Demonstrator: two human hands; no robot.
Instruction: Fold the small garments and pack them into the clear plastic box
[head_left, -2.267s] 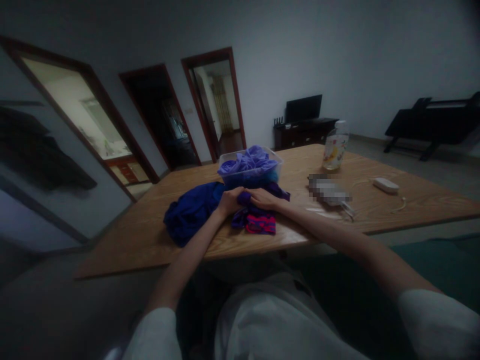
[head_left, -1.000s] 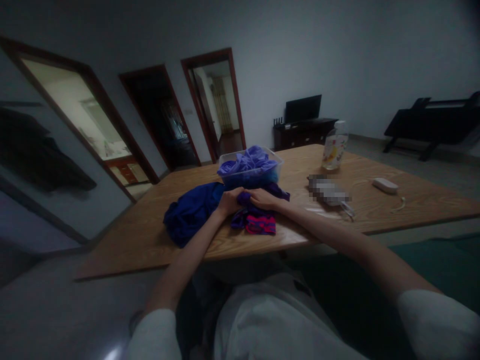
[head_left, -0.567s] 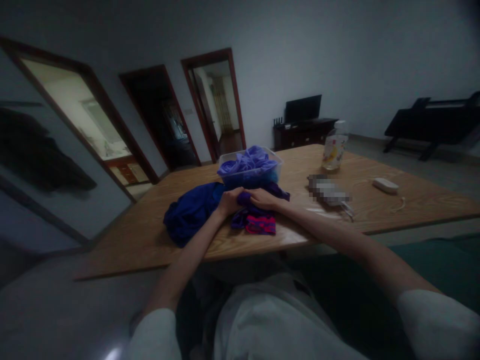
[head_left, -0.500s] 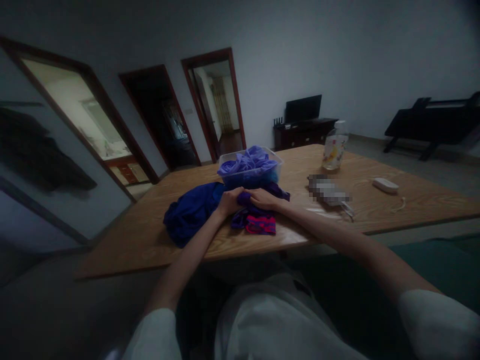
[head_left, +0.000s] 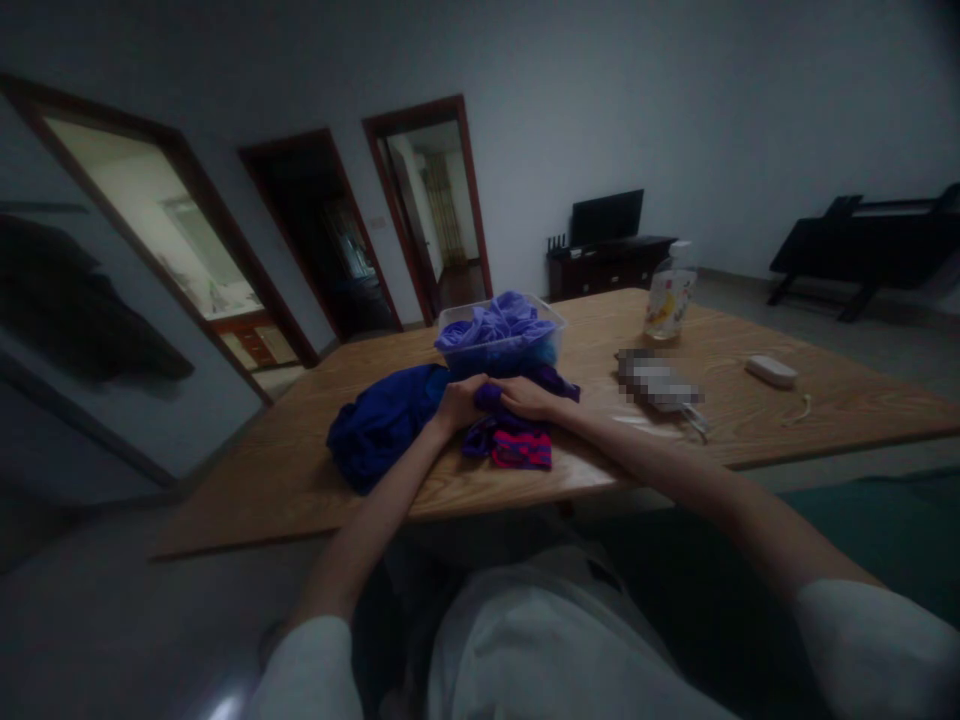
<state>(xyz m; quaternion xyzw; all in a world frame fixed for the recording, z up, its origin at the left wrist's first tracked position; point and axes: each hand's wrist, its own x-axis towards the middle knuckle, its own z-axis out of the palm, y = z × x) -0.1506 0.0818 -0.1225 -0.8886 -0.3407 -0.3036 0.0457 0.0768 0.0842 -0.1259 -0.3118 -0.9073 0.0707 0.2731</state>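
Observation:
My left hand [head_left: 457, 401] and my right hand [head_left: 526, 397] are close together over the table, both closed on a purple cloth [head_left: 490, 397]. Part of that cloth is bunched up between them, and the fingertips are partly hidden in it. Its lower end, a pink-and-purple patterned part [head_left: 522, 450], lies on the wood toward me. To the left, close to my left hand, a dark blue cloth [head_left: 382, 425] lies in a heap. Just behind my hands stands a clear plastic box [head_left: 561, 335] with light purple cloth [head_left: 501, 322] piled in it.
On the wooden table [head_left: 300, 500], a pump bottle [head_left: 670, 295] stands at the back right. A blurred-out object with a strap [head_left: 660, 385] lies in front of it, and a small white case with a cord [head_left: 771, 371] lies farther right. A green seat [head_left: 862, 540] is beside me.

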